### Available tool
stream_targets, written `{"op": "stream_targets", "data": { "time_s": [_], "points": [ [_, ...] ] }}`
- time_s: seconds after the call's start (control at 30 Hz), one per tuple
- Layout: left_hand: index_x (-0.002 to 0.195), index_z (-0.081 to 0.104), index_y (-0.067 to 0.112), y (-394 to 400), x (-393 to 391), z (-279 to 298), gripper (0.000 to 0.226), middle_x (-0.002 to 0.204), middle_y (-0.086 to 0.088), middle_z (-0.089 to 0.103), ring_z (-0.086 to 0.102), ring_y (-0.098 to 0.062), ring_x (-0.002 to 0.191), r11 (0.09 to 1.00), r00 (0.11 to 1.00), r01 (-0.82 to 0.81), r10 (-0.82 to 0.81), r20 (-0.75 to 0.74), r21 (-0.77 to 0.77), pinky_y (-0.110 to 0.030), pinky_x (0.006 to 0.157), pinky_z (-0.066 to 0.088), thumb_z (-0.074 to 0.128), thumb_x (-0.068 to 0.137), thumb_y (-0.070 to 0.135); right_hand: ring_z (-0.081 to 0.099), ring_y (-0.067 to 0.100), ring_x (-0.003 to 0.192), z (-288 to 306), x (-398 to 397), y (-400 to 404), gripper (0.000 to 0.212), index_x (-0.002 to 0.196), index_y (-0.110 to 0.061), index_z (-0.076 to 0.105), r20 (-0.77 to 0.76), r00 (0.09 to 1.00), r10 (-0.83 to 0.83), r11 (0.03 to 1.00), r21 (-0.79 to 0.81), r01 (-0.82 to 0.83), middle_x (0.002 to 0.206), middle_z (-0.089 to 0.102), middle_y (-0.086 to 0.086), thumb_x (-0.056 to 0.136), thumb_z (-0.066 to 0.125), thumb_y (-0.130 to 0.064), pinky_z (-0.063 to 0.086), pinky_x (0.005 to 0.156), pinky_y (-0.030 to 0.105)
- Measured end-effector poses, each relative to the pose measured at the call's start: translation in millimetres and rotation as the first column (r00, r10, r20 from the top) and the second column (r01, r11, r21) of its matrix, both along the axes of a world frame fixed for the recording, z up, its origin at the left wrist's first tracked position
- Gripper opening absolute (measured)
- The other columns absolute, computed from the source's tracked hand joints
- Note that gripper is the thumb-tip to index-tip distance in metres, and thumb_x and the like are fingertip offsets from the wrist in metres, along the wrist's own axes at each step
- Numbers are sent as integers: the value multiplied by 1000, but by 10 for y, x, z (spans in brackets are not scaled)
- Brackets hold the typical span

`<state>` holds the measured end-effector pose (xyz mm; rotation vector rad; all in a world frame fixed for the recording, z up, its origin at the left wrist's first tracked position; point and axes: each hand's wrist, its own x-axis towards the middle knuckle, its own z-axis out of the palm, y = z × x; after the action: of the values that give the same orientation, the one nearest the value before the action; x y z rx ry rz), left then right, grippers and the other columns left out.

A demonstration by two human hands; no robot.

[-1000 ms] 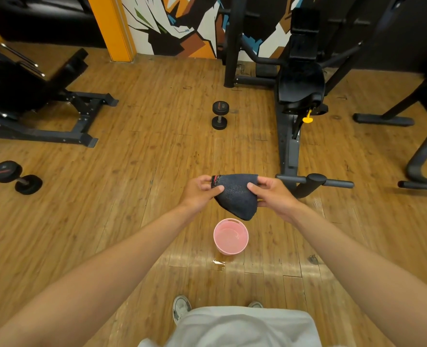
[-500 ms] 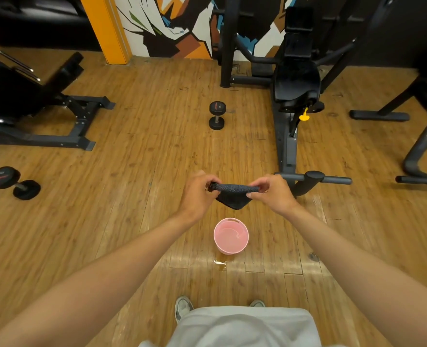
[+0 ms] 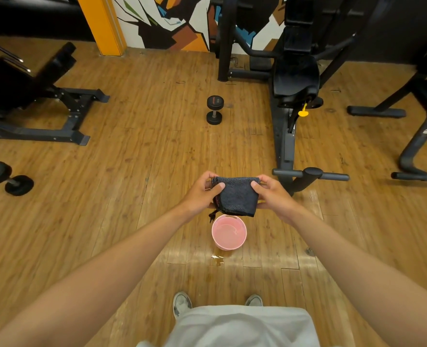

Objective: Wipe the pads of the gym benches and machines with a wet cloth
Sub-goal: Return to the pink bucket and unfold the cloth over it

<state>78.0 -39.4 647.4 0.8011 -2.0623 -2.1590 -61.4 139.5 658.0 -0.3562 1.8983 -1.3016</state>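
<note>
Dark terry cloth (image 3: 236,196); glossy wood floor (image 3: 137,171); smooth pink plastic bucket (image 3: 229,242).

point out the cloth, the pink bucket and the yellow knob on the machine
cloth (image 3: 236,196), head view, middle of the folded face
pink bucket (image 3: 242,242), head view, right rim
yellow knob (image 3: 303,113), head view, its round head

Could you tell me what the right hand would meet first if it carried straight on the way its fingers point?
The right hand points inward at the dark cloth it already pinches; beyond that, probably the left hand gripping the opposite edge.
</note>
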Motion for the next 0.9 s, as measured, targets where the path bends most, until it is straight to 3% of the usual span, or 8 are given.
{"op": "stream_targets", "data": {
  "time_s": [0.13, 0.3, 0.37, 0.43, 0.5, 0.67, 0.83, 0.9],
  "points": [
    [126, 54, 15, -85, 56, -273, 35, 122, -17, 64, 70, -30, 107, 996, 997, -27, 21, 73, 82, -34, 71, 63, 72, 96, 17, 73, 20, 92, -188, 27, -28, 23, 121, -8, 62, 52, 998, -30, 999, 33, 28, 111, 73, 13, 104, 58, -23, 62, 72, 34],
    [112, 57, 9, -103, 59, -991, 21, 96, -2, 62, 63, -14, 77, 969, 981, -123, 152, 122, -216, -27, 60, 55, 68, 95, 3, 71, 22, 86, -900, 130, -290, 27, 121, -5, 59, -11, 999, -34, 983, 178, 35, 100, 70, 18, 95, 67, -2, 63, 66, 32],
    [97, 57, 15, -110, 40, -1414, 17, 85, 4, 59, 58, -17, 76, 918, 979, -100, 160, 130, -383, -28, 62, 48, 69, 92, 4, 68, 28, 86, -1386, 158, -448, 18, 109, -9, 62, -123, 992, -11, 965, 260, 43, 94, 68, 15, 93, 68, -2, 60, 76, 41],
    [89, 56, 16, -131, 26, -1890, 18, 85, 3, 57, 56, -19, 79, 844, 980, -10, 115, 162, -536, -31, 65, 45, 71, 88, 6, 64, 26, 89, -1892, 188, -569, 12, 99, -16, 63, -239, 971, 15, 943, 326, 66, 93, 68, 8, 94, 67, -6, 50, 79, 34],
    [91, 61, 15, -166, -1, -2447, 17, 93, -1, 60, 58, -22, 85, 807, 976, 44, 90, 197, -588, -34, 69, 48, 73, 85, 6, 64, 27, 98, -2445, 191, -646, 10, 102, -10, 69, -322, 946, 46, 929, 362, 78, 101, 70, 10, 94, 66, -8, 43, 81, 29],
    [97, 65, 16, -218, -14, -3869, 14, 101, 0, 69, 61, -20, 95, 857, 933, 71, 124, 338, -510, -33, 77, 49, 75, 87, 12, 62, 31, 113, -3900, 92, -637, 18, 108, -2, 72, -293, 950, 109, 881, 471, 44, 114, 69, 15, 92, 70, -11, 42, 95, 32],
    [92, 69, 6, -292, -17, -5079, 12, 113, -14, 71, 63, -26, 106, 921, 882, 176, 10, 471, -349, -40, 95, 48, 79, 84, 6, 54, 28, 120, -5213, -122, -577, 17, 106, -7, 75, -145, 943, 300, 810, 560, -172, 121, 64, 12, 91, 71, -15, 42, 101, 34],
    [91, 69, 4, -301, 35, -5541, 14, 125, -17, 66, 56, -22, 118, 902, 868, 262, -65, 492, -342, -30, 100, 39, 79, 83, 4, 48, 28, 128, -5689, -201, -563, 20, 109, -10, 74, -73, 906, 417, 744, 599, -294, 127, 58, 10, 92, 70, -21, 40, 107, 39]
  ]
}}
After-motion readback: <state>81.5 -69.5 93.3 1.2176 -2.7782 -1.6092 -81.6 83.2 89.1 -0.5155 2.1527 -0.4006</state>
